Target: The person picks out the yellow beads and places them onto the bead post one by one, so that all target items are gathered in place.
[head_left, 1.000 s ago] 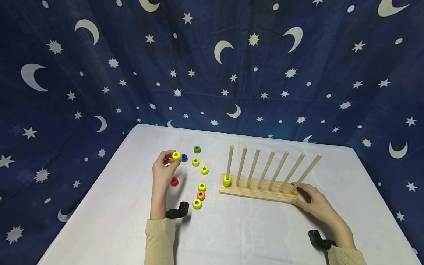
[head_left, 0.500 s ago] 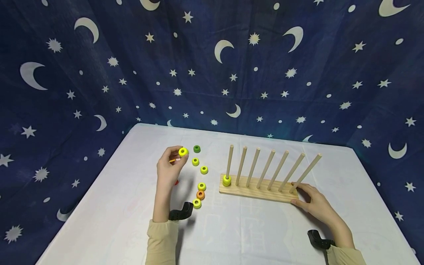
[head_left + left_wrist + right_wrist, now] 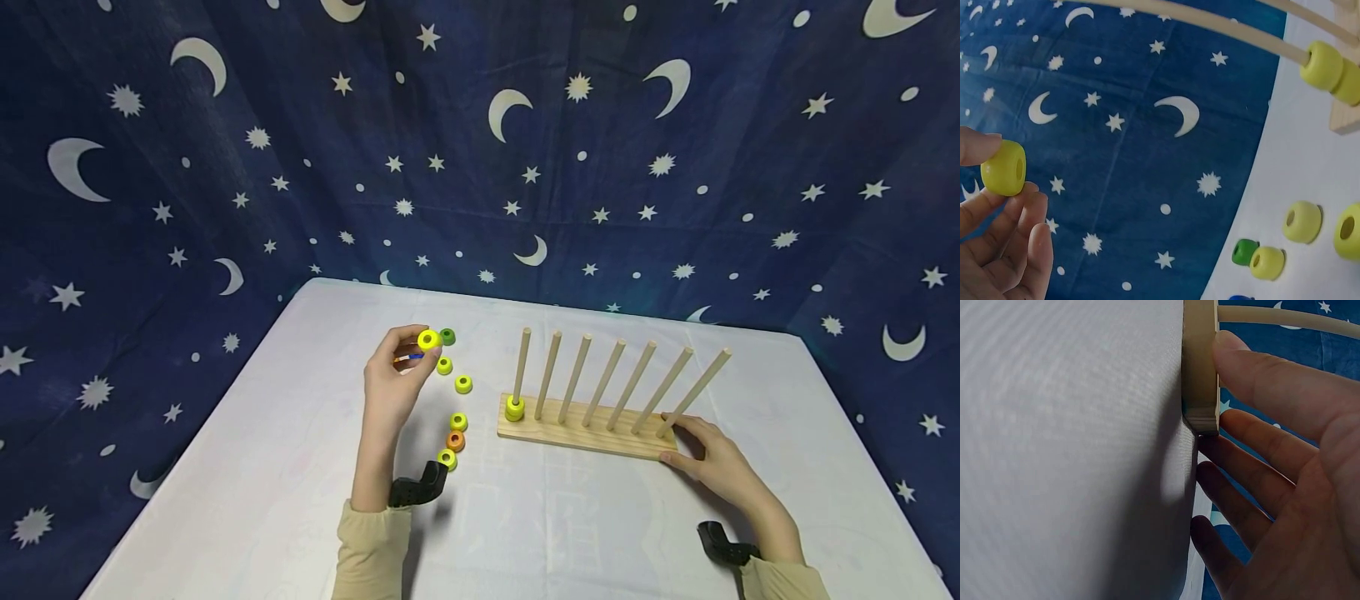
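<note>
Left hand (image 3: 393, 379) is raised above the tabletop (image 3: 247, 467), pinching a yellow ring (image 3: 429, 339) between thumb and fingertips (image 3: 1029, 209); the ring's hole faces sideways in the left wrist view. The grip is a light pinch, ring fully clear of the surface. Something small, orange and blue, shows behind the fingers in the head view; I cannot tell what it is.

Right hand (image 3: 712, 462) lies at the right end of the wooden peg base (image 3: 585, 433), fingers straight, thumb on its top face and fingers against its end. It steadies the base and holds nothing.

Pegs: seven, leaning rightward in the head view. The leftmost peg (image 3: 520, 367) carries two stacked yellow rings (image 3: 513, 407) at its foot; the other six are bare.

Loose on the tabletop between left hand and base: green ring (image 3: 447, 336), several yellow ones and an orange ring (image 3: 455, 440).

Step in hand, as judged: carrying the picked ring toward the pegs, sorting by colour likely.

Next move calls for: travelling right to above the leftmost peg's tip, turning the ring so its hole lines up with the peg's axis, then letting it slide down. Risk: the hole is snug and the peg long, so a skewed approach would catch on the tip.
</note>
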Demonstrator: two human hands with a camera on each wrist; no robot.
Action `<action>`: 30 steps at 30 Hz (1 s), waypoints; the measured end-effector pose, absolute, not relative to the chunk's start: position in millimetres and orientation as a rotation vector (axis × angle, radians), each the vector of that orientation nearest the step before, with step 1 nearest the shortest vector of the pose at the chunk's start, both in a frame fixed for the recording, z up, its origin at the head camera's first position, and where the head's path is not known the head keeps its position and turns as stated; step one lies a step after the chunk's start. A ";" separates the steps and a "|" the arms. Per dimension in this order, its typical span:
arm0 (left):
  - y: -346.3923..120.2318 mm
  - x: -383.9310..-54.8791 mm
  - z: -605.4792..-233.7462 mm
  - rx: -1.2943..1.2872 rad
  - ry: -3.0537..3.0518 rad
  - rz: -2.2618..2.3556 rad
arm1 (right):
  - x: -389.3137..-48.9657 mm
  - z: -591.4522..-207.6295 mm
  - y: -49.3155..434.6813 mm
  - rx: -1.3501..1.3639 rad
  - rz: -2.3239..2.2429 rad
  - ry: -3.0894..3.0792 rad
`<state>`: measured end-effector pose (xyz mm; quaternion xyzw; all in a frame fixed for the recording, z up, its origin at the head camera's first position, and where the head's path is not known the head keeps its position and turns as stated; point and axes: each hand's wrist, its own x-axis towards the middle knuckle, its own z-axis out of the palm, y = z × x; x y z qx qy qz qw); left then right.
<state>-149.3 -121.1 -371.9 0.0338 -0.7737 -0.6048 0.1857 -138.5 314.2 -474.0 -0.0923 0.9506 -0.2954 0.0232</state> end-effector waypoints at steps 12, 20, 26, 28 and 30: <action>-105.8 -143.7 -359.3 -0.098 -2.151 -1.688 | -138.0 -473.7 314.6 -0.297 -0.927 2.947; -88.4 -145.2 -349.4 -0.198 -2.182 -1.676 | -138.2 -474.2 315.6 -0.289 -0.922 2.940; -78.1 -151.0 -343.7 -0.294 -2.179 -1.649 | -139.0 -474.5 315.6 -0.304 -0.920 2.948; -75.4 -152.0 -343.0 -0.314 -2.185 -1.652 | -138.9 -474.4 315.3 -0.302 -0.919 2.946; -72.7 -152.3 -342.1 -0.328 -2.190 -1.659 | -138.5 -474.3 314.8 -0.294 -0.917 2.942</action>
